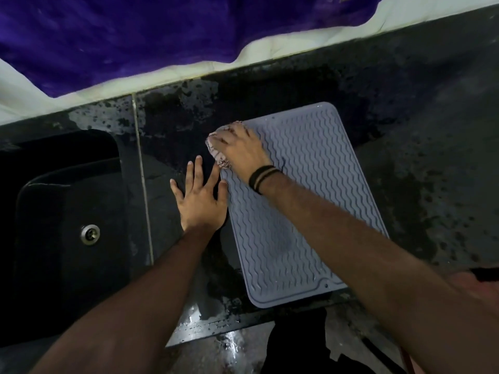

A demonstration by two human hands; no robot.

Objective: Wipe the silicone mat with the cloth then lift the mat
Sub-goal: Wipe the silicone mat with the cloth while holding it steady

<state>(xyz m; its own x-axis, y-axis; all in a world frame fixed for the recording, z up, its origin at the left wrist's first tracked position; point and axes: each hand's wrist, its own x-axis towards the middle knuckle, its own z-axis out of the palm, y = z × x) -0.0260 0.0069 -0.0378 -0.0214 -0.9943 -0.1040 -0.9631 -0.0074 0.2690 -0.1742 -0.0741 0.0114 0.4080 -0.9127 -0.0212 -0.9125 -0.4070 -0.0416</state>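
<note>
A grey silicone mat [305,201] with a wavy ribbed surface lies flat on the dark wet counter, slightly rotated. My right hand [240,149] presses a crumpled pale patterned cloth [220,155] onto the mat's far left corner, and the cloth pokes out under the fingers. My left hand [201,195] lies flat with fingers spread on the counter at the mat's left edge, its thumb touching the mat's rim. A black band circles my right wrist.
A black sink [67,211] with a metal drain [90,234] sits to the left. The stone counter [418,171] is wet and blotchy. Purple and white fabric [135,36] hangs along the back. The counter's front edge runs near the mat's near end.
</note>
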